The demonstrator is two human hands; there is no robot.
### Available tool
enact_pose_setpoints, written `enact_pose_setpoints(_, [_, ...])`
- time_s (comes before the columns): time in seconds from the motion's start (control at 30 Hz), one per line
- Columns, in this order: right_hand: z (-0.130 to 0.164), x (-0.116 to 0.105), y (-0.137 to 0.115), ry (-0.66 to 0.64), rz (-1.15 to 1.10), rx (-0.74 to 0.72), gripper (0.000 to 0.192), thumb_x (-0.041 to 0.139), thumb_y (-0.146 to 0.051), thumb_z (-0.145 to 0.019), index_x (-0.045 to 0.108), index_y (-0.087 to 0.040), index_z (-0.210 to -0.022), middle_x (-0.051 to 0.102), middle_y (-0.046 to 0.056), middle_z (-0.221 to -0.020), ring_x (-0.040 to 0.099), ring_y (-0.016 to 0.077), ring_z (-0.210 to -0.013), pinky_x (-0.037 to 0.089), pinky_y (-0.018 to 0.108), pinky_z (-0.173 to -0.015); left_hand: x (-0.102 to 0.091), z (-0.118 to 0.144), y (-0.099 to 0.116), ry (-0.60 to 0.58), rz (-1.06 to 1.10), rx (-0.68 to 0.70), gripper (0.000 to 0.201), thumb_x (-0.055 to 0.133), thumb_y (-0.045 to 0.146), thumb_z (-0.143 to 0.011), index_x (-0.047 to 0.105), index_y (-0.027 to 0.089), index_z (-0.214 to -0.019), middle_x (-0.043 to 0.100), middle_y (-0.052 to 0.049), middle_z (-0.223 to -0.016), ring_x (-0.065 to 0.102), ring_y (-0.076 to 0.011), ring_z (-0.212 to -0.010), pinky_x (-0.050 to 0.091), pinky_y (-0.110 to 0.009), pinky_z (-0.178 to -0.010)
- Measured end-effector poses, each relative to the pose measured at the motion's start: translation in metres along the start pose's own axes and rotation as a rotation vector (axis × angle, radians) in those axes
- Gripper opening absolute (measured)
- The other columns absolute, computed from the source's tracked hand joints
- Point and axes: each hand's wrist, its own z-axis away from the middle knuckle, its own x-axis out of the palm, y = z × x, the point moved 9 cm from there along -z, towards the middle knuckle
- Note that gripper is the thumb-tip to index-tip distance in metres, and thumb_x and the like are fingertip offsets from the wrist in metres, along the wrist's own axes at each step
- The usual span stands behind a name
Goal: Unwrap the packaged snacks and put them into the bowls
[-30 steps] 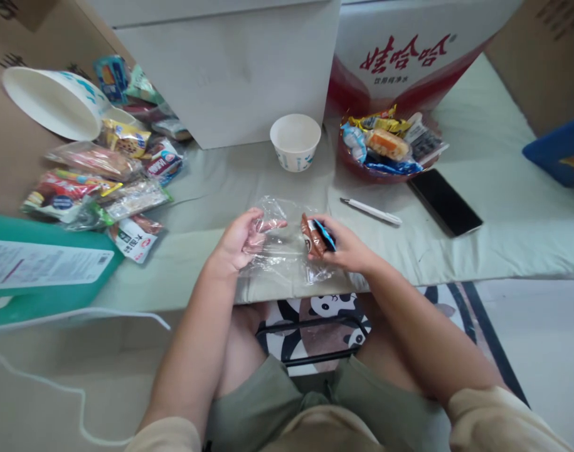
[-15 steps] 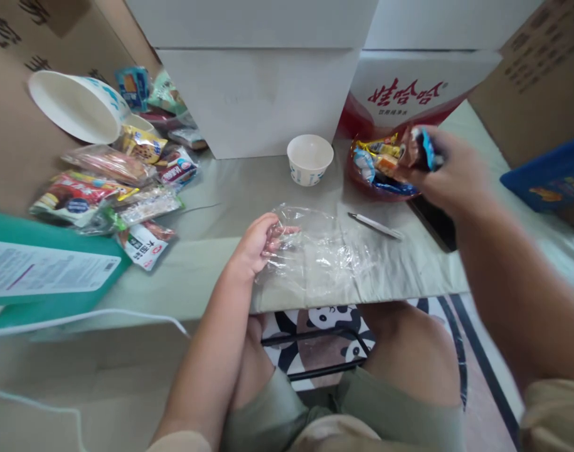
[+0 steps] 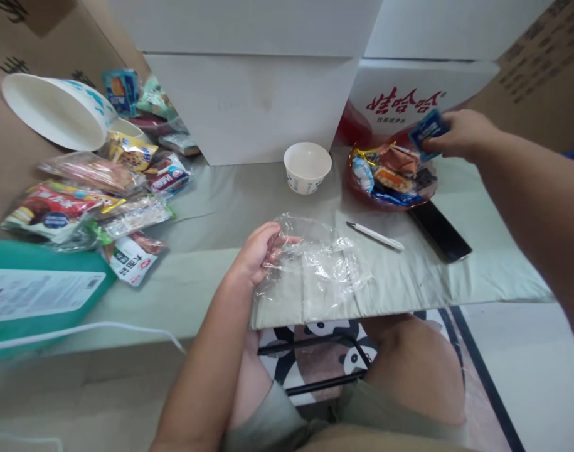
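Note:
My left hand (image 3: 261,254) is curled on the edge of a clear plastic bag (image 3: 322,267), its index finger stretched along the film. The bag lies crumpled and thin at the table's front. Over the right rim of a red see-through bowl (image 3: 378,202), my right hand (image 3: 460,135) pinches a small blue snack packet (image 3: 428,130). Several wrapped snacks fill the bowl, among them a brown packet (image 3: 399,158) and an orange one (image 3: 393,180). Part of the blue packet is covered by my fingers.
A paper cup (image 3: 308,168) stands before white boxes (image 3: 249,107). A white pen (image 3: 376,236) and a black phone (image 3: 441,231) lie at right. Snack packets (image 3: 91,172), a tipped paper bucket (image 3: 56,113) and a green package (image 3: 37,289) are at left. A white cable (image 3: 103,326) crosses the front edge.
My right hand has moved up and right, away from the bowl's middle. A brown packet once at its fingers now lies in the bowl; the blue packet stays gripped. My left hand keeps its hold.

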Motion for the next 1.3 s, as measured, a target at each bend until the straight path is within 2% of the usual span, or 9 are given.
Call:
enact_pose_setpoints(0.3, [0.003,-0.002,0.024,-0.047,0.131,0.095,0.031,0.064,-0.034,-0.09,0.078,-0.008,-0.098,0.079,0.01,-0.116,0.074,0.0198,-0.104,0.047,0.041,-0.084,-0.007,-0.004,0.008,0.082,-0.3,0.119,0.017,0.06,0.032,-0.082,0.047,0.022,-0.077,0.078,-0.004,-0.084,0.048,-0.0066,-0.037,0.024,-0.018,-0.037])
enact_pose_setpoints(0.43, [0.085,-0.006,-0.054,0.01,-0.237,-0.163,0.017,0.065,-0.02,-0.087,0.075,-0.016,-0.1,0.08,0.008,-0.097,0.074,0.0169,-0.087,0.054,0.033,-0.08,-0.024,-0.003,0.023,0.207,-0.564,0.32,0.011,0.06,0.026,-0.085,0.055,0.02,-0.077,0.076,-0.001,-0.085,0.06,-0.0093,-0.049,0.042,-0.022,-0.052])
enact_pose_setpoints(0.57, [0.216,0.055,-0.155,-0.468,-0.446,-0.488,0.051,0.071,-0.043,-0.088,0.064,-0.017,-0.132,0.076,0.015,-0.124,0.074,0.0286,-0.111,0.062,0.045,-0.093,-0.039,-0.005,0.03,0.3,-0.805,0.455,0.011,0.058,0.03,-0.09,0.06,0.021,-0.083,0.074,-0.001,-0.079,0.062,-0.0129,-0.057,0.046,-0.026,-0.062])
enact_pose_setpoints(0.73, [0.285,0.11,-0.165,-0.741,-0.29,-0.503,0.069,0.077,-0.05,-0.083,0.06,-0.022,-0.144,0.058,0.013,-0.155,0.047,0.0378,-0.15,0.036,0.064,-0.124,-0.071,-0.005,0.044,0.497,-1.034,0.475,0.014,0.06,0.035,-0.09,0.063,0.021,-0.087,0.068,-0.001,-0.072,0.062,-0.0174,-0.064,0.047,-0.03,-0.068])
enact_pose_setpoints(0.93, [0.28,0.107,-0.149,-0.751,-0.357,-0.485,0.066,0.07,-0.053,-0.088,0.059,-0.025,-0.148,0.044,0.013,-0.166,0.036,0.0415,-0.156,0.036,0.067,-0.122,-0.087,0.062,0.069,0.844,-1.082,0.749,0.011,0.066,0.029,-0.085,0.061,0.023,-0.092,0.072,-0.006,-0.096,0.066,-0.0207,-0.08,0.052,-0.037,-0.085])
enact_pose_setpoints(1.0, [0.274,0.097,-0.15,-0.704,-0.502,-0.458,0.07,0.065,-0.063,-0.089,0.06,-0.024,-0.146,0.043,0.014,-0.166,0.037,0.0411,-0.156,0.038,0.065,-0.122,-0.053,0.076,0.057,0.584,-1.125,0.87,0.011,0.061,0.034,-0.089,0.063,0.023,-0.089,0.073,-0.006,-0.095,0.068,-0.0223,-0.089,0.053,-0.038,-0.09])
enact_pose_setpoints(1.07, [0.262,0.09,-0.145,-0.628,-0.645,-0.375,0.062,0.056,-0.063,-0.095,0.063,-0.025,-0.143,0.047,0.013,-0.164,0.044,0.0354,-0.152,0.041,0.059,-0.122,-0.003,0.071,0.016,0.023,-1.278,0.76,0.021,0.07,0.04,-0.085,0.069,0.024,-0.097,0.076,-0.007,-0.111,0.068,-0.0268,-0.115,0.049,-0.043,-0.109])
enact_pose_setpoints(1.13, [0.247,0.092,-0.128,-0.536,-0.71,-0.23,0.05,0.051,-0.057,-0.1,0.067,-0.027,-0.136,0.055,0.011,-0.158,0.052,0.0311,-0.147,0.045,0.056,-0.12,0.023,0.072,-0.02,-0.279,-1.399,0.606,0.045,0.081,0.047,-0.076,0.071,0.025,-0.113,0.069,-0.01,-0.138,0.053,-0.0348,-0.143,0.034,-0.053,-0.125])
enact_pose_setpoints(1.3, [0.215,0.111,-0.064,-0.34,-0.632,0.126,0.039,0.064,-0.047,-0.094,0.071,-0.026,-0.125,0.059,0.014,-0.152,0.05,0.0363,-0.148,0.053,0.06,-0.109,0.028,0.067,-0.046,-0.408,-1.552,0.42,0.072,0.086,0.046,-0.07,0.064,0.029,-0.136,0.043,-0.01,-0.166,0.023,-0.04,-0.161,0.013,-0.063,-0.131])
